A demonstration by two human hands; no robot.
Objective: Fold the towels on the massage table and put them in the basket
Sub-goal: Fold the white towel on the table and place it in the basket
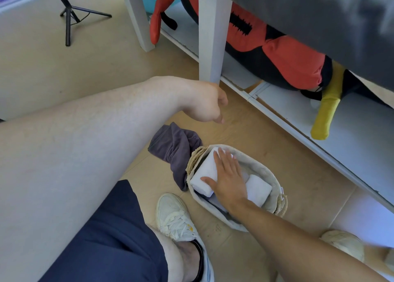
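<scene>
An oval fabric basket [269, 173] with rope handles sits on the tan floor beside the massage table's white leg [213, 36]. Inside lie a folded white towel [205, 170] and a second folded white towel [259, 189]. My right hand [228, 175] rests flat on the first towel, fingers spread, pressing down into the basket. My left hand [204, 102] hangs in the air above and left of the basket, fingers loosely curled, holding nothing. A dark grey cloth [172, 149] lies crumpled on the floor against the basket's left end.
My white sneaker [177, 217] stands just left of the basket, another sneaker [343, 245] at the right. A white lower shelf [351, 128] under the table holds a red, black and yellow plush toy [283, 62]. A black tripod [68, 15] stands at upper left.
</scene>
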